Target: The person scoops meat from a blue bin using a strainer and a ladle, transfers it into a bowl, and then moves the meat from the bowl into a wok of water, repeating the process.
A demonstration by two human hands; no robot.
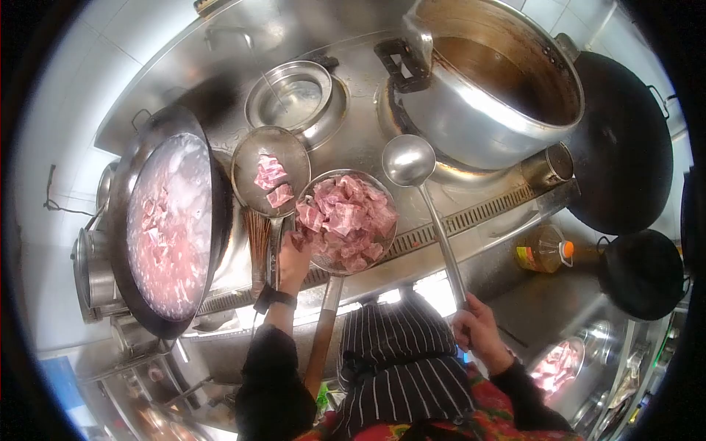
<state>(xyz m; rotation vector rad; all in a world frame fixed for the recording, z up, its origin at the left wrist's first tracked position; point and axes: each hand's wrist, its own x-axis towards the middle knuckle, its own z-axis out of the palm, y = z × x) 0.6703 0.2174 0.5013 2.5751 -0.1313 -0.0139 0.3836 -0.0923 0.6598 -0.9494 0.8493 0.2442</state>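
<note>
My left hand (294,259) is closed around the metal handle of a flat skimmer (248,175), which carries a few pieces of pale pink meat (270,170). Right beside it, a wire strainer (334,290) with a long wooden handle lies on the stove top, heaped with meat chunks (347,217). My right hand (476,327) grips the lower end of a long steel ladle (409,160); its bowl hangs in front of the big pot. On the left, a wok (213,242) holds cloudy, foamy liquid with meat pieces (158,220) in it.
A large pot (471,121) of brown liquid stands at the back right, a small metal bowl (290,92) at the back. A bamboo brush (257,246) lies under the skimmer. Dark woks (621,147), an oil bottle (540,250) and a bowl of meat (559,367) are at right.
</note>
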